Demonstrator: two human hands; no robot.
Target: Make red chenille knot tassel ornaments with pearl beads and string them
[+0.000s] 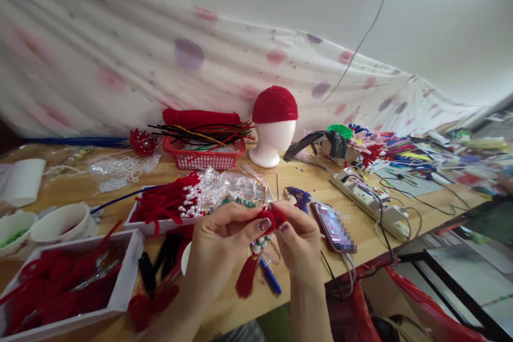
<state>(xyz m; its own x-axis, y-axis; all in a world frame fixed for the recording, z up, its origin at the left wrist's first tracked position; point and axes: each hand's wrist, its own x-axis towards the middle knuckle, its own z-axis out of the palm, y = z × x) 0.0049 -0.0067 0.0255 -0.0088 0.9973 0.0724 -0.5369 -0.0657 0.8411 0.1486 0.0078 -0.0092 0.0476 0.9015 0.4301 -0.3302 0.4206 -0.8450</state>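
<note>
— While both hands are hovering in front of the white foam mannequin head (271, 141), what are they gripping?

— The left hand (218, 243) and right hand (298, 240) are pinching a fuzzy red chenille ornament (273, 218) between thumbs and fingertips; its white pearl beads (259, 243) and silky red tassel (246, 276) are dangling below.

— And around that head?

— A knitted red cap (274, 104) is covering it, a red plastic mesh basket (203, 157) is sitting just left, and a glossy smartphone (332, 226) is lying nearer, to its right.
</note>
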